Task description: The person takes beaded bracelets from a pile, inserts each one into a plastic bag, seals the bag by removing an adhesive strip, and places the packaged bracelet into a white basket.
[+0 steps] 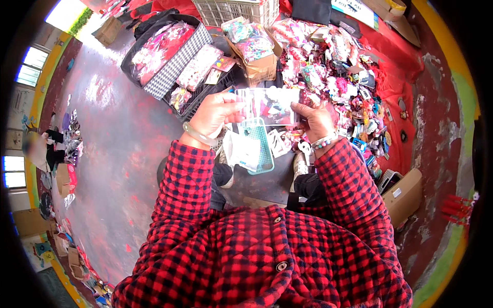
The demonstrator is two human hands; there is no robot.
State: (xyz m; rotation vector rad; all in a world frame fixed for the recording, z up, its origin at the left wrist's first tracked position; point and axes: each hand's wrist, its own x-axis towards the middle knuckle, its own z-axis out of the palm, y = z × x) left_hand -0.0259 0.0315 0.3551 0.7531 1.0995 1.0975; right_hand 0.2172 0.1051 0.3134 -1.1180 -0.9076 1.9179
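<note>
Clear plastic packet (pixel 269 109): held up between both hands, covering the far end of a turquoise basket (pixel 264 149). Left hand (pixel 218 110) pinches its left end, fingers bent inward (pale bangle (pixel 199 135) at wrist). Right hand (pixel 316 122) grips the opposite end, thumb across the front. Forearms reach forward, converging.
</note>
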